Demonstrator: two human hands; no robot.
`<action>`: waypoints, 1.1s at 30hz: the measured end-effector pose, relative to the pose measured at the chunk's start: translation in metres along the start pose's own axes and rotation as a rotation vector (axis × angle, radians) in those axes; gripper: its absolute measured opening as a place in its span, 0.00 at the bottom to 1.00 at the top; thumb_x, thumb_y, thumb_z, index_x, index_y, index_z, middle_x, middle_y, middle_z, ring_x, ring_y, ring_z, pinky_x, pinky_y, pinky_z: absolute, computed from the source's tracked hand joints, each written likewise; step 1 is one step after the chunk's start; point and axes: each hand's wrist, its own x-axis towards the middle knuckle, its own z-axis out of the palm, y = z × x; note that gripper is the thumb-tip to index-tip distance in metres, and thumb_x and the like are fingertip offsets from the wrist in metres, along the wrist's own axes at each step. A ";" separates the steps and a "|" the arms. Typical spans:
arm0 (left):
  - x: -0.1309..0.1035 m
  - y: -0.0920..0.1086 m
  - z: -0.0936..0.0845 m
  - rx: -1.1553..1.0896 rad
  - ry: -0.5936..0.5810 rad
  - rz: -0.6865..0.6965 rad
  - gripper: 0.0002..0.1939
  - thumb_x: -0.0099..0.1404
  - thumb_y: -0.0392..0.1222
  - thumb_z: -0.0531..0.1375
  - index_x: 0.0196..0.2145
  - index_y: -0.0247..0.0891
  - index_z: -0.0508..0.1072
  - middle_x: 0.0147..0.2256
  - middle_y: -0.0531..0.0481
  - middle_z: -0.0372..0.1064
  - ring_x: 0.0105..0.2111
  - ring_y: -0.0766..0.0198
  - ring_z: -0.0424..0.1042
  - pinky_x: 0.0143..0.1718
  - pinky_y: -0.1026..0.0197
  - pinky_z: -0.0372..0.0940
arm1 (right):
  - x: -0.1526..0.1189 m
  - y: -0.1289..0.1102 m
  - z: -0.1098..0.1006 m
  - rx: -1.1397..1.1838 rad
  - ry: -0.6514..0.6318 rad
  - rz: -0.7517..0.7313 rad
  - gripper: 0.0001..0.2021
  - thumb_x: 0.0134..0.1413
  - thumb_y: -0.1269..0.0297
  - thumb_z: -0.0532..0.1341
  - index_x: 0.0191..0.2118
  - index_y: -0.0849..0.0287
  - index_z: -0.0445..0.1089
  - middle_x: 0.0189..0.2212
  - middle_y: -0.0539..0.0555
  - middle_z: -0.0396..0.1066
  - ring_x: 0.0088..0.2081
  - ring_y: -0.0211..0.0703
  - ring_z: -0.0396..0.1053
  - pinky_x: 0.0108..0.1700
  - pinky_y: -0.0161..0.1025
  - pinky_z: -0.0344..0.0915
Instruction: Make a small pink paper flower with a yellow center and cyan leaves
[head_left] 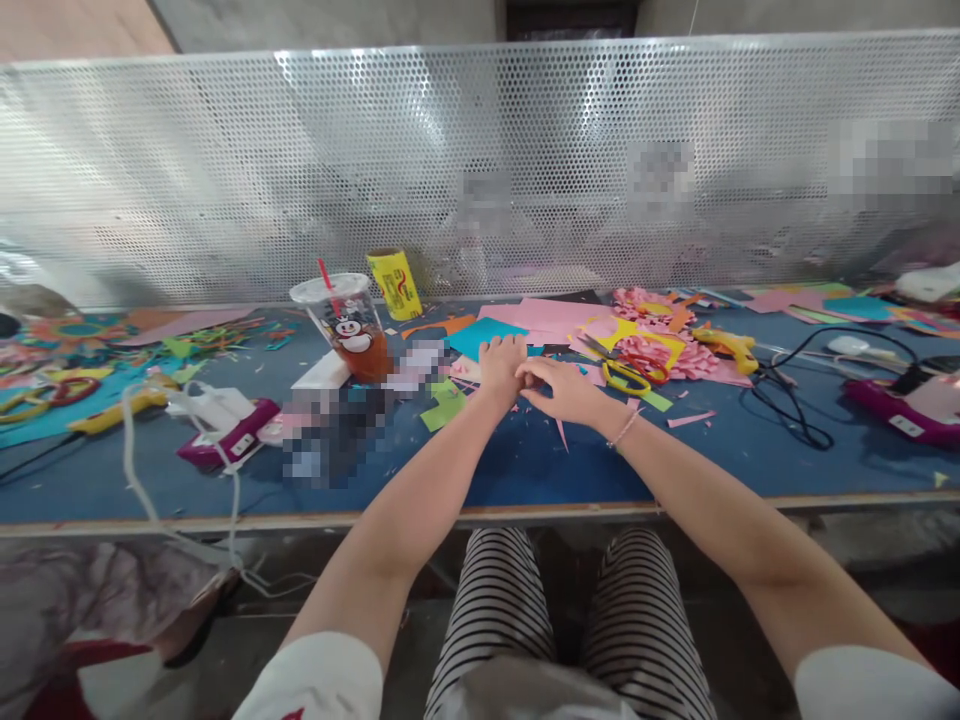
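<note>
My left hand (pixel 501 366) and my right hand (pixel 564 390) meet over the middle of the blue table. The left fingers are curled, with the back of the hand toward me. My right thumb and fingers are pinched together against the left fingertips. Whatever lies between them is hidden. Around them are a teal paper sheet (pixel 480 335), pink paper (pixel 559 318) and green paper scraps (pixel 444 405). Just right of my right hand lie yellow-handled scissors (pixel 625 377) with their blades apart, touching pink fringed paper (pixel 686 360). A thin pink strip (pixel 562 436) sits below my right hand.
A drink cup (pixel 356 330) with a red straw and a yellow tape roll (pixel 395 284) stand behind left. Purple power strips (pixel 229 437) with cables lie on both sides. A yellow glue gun (pixel 724 346) is at right. A perforated metal screen (pixel 480 170) borders the table's back.
</note>
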 end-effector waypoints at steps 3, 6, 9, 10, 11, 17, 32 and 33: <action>-0.001 0.001 -0.002 0.007 0.008 0.008 0.11 0.58 0.34 0.52 0.39 0.35 0.69 0.39 0.37 0.69 0.44 0.47 0.64 0.41 0.51 0.52 | 0.001 0.006 -0.002 0.083 0.012 0.064 0.07 0.50 0.69 0.55 0.37 0.59 0.64 0.31 0.52 0.66 0.32 0.38 0.64 0.37 0.37 0.64; -0.003 0.003 -0.002 0.000 0.035 0.007 0.12 0.58 0.32 0.52 0.40 0.35 0.69 0.39 0.37 0.69 0.44 0.48 0.64 0.42 0.51 0.52 | 0.000 0.014 -0.004 0.118 0.070 0.144 0.18 0.47 0.70 0.56 0.47 0.60 0.61 0.31 0.51 0.66 0.30 0.37 0.65 0.35 0.36 0.64; -0.003 0.003 -0.001 -0.022 0.049 -0.012 0.13 0.58 0.32 0.50 0.39 0.34 0.69 0.39 0.38 0.69 0.44 0.49 0.64 0.43 0.51 0.52 | -0.002 0.019 -0.003 0.099 0.061 0.120 0.23 0.47 0.71 0.56 0.52 0.60 0.58 0.34 0.53 0.65 0.32 0.38 0.64 0.36 0.38 0.65; -0.003 0.002 -0.001 -0.025 0.048 -0.014 0.12 0.58 0.32 0.50 0.39 0.34 0.69 0.38 0.38 0.69 0.44 0.49 0.64 0.43 0.51 0.52 | -0.002 0.020 -0.003 0.090 0.050 0.105 0.23 0.47 0.70 0.56 0.52 0.60 0.59 0.34 0.53 0.65 0.32 0.38 0.64 0.36 0.38 0.65; -0.003 0.001 0.000 -0.025 0.044 -0.016 0.12 0.58 0.33 0.51 0.38 0.34 0.69 0.38 0.38 0.69 0.44 0.48 0.64 0.42 0.51 0.53 | -0.003 0.021 -0.002 0.085 0.039 0.091 0.22 0.47 0.70 0.56 0.52 0.60 0.59 0.35 0.54 0.66 0.32 0.38 0.64 0.37 0.39 0.65; -0.003 -0.005 -0.001 0.029 -0.034 -0.009 0.12 0.55 0.39 0.55 0.37 0.34 0.68 0.37 0.39 0.69 0.43 0.48 0.65 0.41 0.51 0.54 | -0.004 0.018 0.000 0.090 -0.012 -0.019 0.19 0.48 0.70 0.56 0.49 0.58 0.61 0.36 0.54 0.66 0.35 0.39 0.64 0.39 0.40 0.64; -0.001 0.003 -0.010 0.022 -0.160 -0.074 0.11 0.53 0.41 0.56 0.34 0.36 0.70 0.37 0.42 0.71 0.44 0.51 0.66 0.45 0.52 0.55 | -0.005 0.011 0.000 0.019 0.014 -0.071 0.22 0.49 0.73 0.55 0.52 0.56 0.60 0.39 0.56 0.63 0.40 0.42 0.63 0.43 0.44 0.65; -0.001 0.002 -0.009 0.027 -0.176 -0.078 0.11 0.52 0.41 0.57 0.34 0.36 0.71 0.37 0.42 0.71 0.44 0.51 0.66 0.45 0.52 0.55 | -0.005 0.011 0.000 0.015 0.013 -0.070 0.22 0.49 0.72 0.55 0.52 0.56 0.60 0.39 0.56 0.63 0.39 0.42 0.64 0.43 0.44 0.65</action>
